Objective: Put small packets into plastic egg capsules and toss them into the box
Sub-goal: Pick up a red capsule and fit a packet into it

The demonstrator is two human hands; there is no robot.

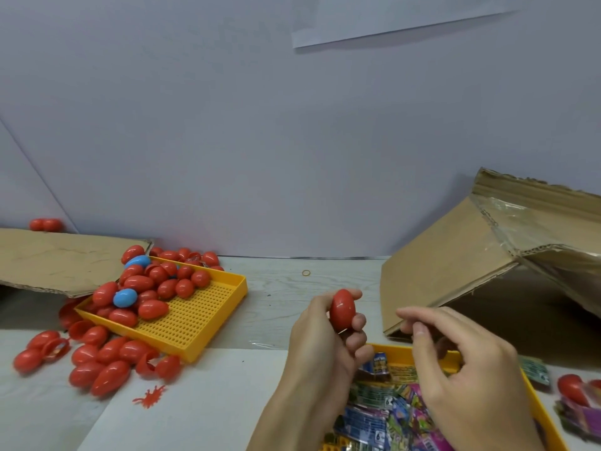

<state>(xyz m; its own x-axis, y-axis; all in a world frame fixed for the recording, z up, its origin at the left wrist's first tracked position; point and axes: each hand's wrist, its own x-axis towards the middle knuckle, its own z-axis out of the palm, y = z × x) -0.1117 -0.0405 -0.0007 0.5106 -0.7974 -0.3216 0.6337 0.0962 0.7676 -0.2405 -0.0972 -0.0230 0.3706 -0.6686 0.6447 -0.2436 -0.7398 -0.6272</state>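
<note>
A white "6" is showing on 2 small colourful foil packets [383,415] lying in the yellow plastic tray [543,418]; other print is blurring.

closed red egg capsule [342,310] upright in left hand [320,340]; packets [390,415] in yellow tray [538,415].

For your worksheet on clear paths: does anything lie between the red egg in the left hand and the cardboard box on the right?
Nothing visible does. The left hand grips the red egg; only bare table separates it from the cardboard box. The right hand hovers nearer the camera, over the packet tray.
</note>
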